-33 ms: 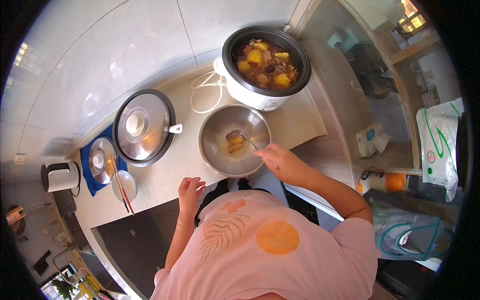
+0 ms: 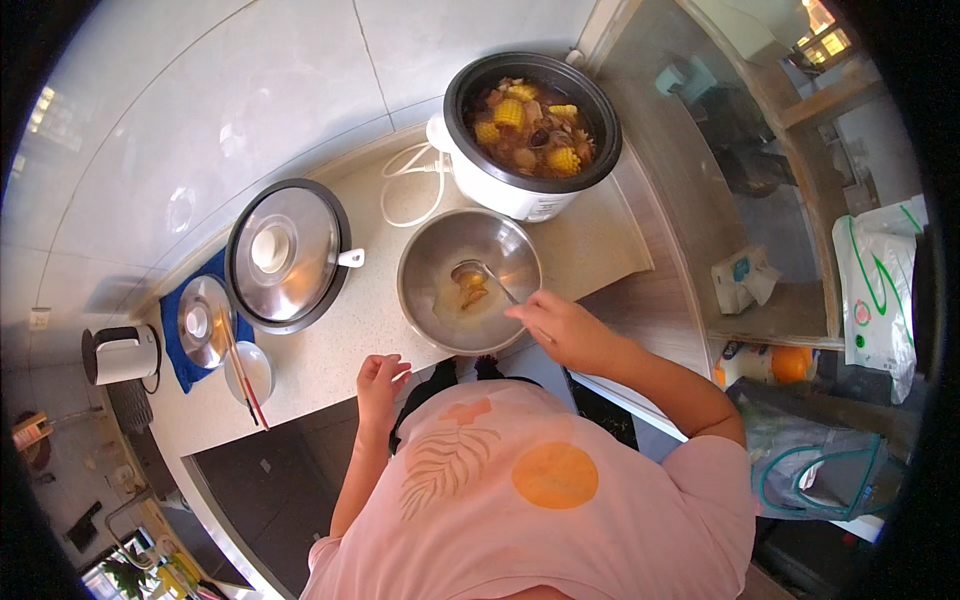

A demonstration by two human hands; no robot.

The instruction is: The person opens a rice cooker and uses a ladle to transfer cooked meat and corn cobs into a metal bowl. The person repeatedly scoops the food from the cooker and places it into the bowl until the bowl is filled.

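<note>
My left hand (image 2: pixel 380 385) rests with fingers loosely curled on the surface (image 2: pixel 330 340) edge, holding nothing; my right hand (image 2: pixel 560 330) is pinched on the handle of the ladle (image 2: pixel 478 275), whose scoop sits low inside the steel bowl (image 2: pixel 470 280). The bowl holds only a shallow pool of broth and a few pieces, so I judge serving barely begun. Beyond it the cooker (image 2: pixel 530 130) stands open and nearly full of stew with corn, its lid (image 2: pixel 285 255) set aside to the left, chopsticks (image 2: pixel 243 370) near.
</note>
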